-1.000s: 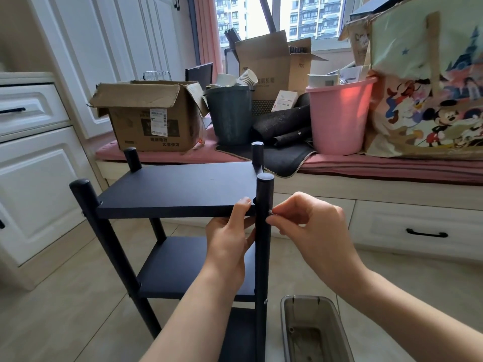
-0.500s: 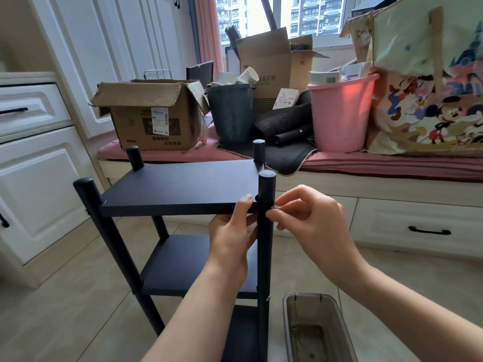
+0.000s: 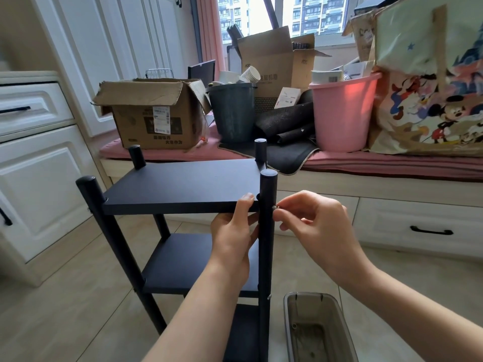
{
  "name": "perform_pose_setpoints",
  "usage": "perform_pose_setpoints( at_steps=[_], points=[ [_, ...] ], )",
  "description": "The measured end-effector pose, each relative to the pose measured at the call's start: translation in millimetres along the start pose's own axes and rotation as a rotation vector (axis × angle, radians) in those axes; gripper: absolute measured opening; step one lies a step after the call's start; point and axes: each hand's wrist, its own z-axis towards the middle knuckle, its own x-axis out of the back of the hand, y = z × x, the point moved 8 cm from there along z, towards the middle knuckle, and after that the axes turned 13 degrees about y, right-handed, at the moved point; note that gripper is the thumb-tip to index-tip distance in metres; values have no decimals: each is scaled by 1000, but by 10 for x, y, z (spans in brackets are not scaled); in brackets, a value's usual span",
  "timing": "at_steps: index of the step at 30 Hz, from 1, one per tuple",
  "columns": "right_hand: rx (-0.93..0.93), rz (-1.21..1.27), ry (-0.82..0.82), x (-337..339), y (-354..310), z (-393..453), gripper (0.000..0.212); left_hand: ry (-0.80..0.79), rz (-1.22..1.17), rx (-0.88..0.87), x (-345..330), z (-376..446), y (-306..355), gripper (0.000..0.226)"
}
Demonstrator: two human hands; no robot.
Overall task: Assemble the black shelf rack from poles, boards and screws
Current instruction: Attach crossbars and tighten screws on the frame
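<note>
- Now right hand [image 3: 311, 220] pinches screw [image 3: 275, 207] tight at near pole [image 3: 267, 231], closer in than before.
- Left hand [image 3: 232, 239] still grips top board [image 3: 180, 186] corner; fastening looks underway.

1. Right hand [image 3: 311, 226]: fingertips now pinch a small silver screw [image 3: 275, 207] against the side of the near black round pole [image 3: 267, 231]; earlier the grip sat a little lower and looser.
2. Left hand [image 3: 232, 236]: thumb crept up over the edge of the top flat black board [image 3: 183, 186].
3. Camera view drifted slightly; rack reads marginally closer.
</note>
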Motion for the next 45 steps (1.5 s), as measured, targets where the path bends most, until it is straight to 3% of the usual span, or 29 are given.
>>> perform_pose_setpoints(
  at_steps=[16,45],
  points=[
    [13,-28,26,4,-15,11,11,-16,-12,-6,-13,-10,20,21],
    [14,-28,31,-18,-43,28,13,9,-15,17,-4,-9,3,31]
  ],
)
